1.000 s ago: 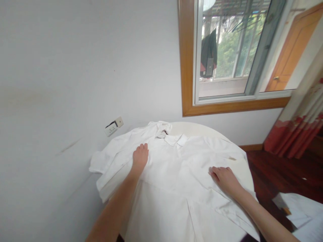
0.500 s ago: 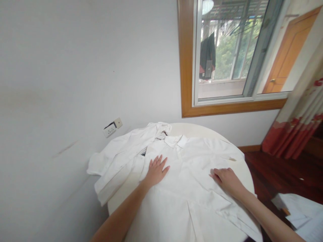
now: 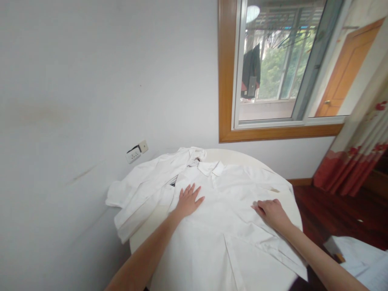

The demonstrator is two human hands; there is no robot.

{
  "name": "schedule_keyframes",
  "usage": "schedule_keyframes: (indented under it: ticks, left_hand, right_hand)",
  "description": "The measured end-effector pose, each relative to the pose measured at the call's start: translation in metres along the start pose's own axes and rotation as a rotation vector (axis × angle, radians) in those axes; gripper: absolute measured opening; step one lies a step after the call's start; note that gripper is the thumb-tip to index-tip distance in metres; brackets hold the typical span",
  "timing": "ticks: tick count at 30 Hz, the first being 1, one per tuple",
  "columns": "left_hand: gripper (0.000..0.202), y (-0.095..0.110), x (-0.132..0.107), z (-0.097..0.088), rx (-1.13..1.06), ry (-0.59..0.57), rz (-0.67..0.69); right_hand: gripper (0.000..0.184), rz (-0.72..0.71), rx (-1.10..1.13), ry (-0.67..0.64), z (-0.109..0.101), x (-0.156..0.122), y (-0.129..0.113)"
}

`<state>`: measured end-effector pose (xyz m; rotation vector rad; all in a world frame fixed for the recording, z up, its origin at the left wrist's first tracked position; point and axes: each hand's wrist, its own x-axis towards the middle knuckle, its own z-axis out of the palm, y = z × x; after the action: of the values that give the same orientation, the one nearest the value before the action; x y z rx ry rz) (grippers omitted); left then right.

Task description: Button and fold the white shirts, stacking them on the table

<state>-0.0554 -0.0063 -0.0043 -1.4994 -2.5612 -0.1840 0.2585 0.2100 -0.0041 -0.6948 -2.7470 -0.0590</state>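
A white collared shirt (image 3: 209,226) lies spread over a round cream table (image 3: 239,154), its collar toward the wall and its lower part running down toward me. My left hand (image 3: 188,201) rests flat on the shirt's left chest, fingers spread. Over on the right side, my right hand (image 3: 271,212) has its fingers curled and pinched on the shirt's cloth near the sleeve; the fingertips are partly hidden. Creases run through the fabric beside that hand. Another piece of white clothing (image 3: 148,178) lies bunched at the table's left edge, near the collar.
A wall socket (image 3: 133,154) sits just beyond the table's left side. Behind stands a wood-framed window (image 3: 227,81), with a red and cream curtain (image 3: 342,161) at its right. White cloth or papers (image 3: 360,254) lie low at the right, above the dark red floor (image 3: 321,206).
The view has shifted slightly. Both hands stay in nearly the same places on the shirt. The sleeve end at the lower right sits a little higher and further left.
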Motion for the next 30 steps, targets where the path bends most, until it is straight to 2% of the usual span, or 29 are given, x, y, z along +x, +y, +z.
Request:
schedule_keyframes:
  ticks: [5, 9, 12, 15, 18, 20, 25, 30]
  left_hand:
    - [0.058, -0.001, -0.001, 0.001, 0.007, 0.01, -0.007]
    - [0.057, 0.001, 0.001, -0.004, 0.035, -0.01, -0.022]
    - [0.053, 0.017, 0.005, -0.015, 0.059, 0.001, 0.012]
    - [0.046, 0.046, 0.004, -0.026, 0.025, 0.044, 0.086]
    - [0.045, 0.072, -0.003, -0.025, -0.058, 0.016, 0.169]
    - [0.048, 0.079, -0.01, -0.017, -0.092, -0.02, 0.223]
    - [0.049, 0.072, -0.015, 0.0, -0.111, 0.007, 0.267]
    - [0.048, 0.07, -0.01, 0.001, -0.108, 0.038, 0.259]
  right_hand:
    - [0.046, 0.004, 0.009, -0.02, 0.002, -0.004, 0.004]
    - [0.035, 0.0, -0.05, -0.023, -0.006, 0.003, -0.001]
    - [0.025, -0.011, -0.084, -0.014, -0.019, 0.016, -0.016]
    - [0.022, -0.07, -0.012, -0.039, -0.024, 0.031, -0.041]
    - [0.03, -0.167, 0.118, -0.065, -0.012, 0.037, -0.068]
    - [0.045, -0.231, 0.182, -0.075, 0.003, 0.036, -0.081]
    - [0.053, -0.293, 0.217, -0.044, 0.029, 0.03, -0.086]
    - [0.054, -0.316, 0.185, 0.008, 0.026, 0.032, -0.083]
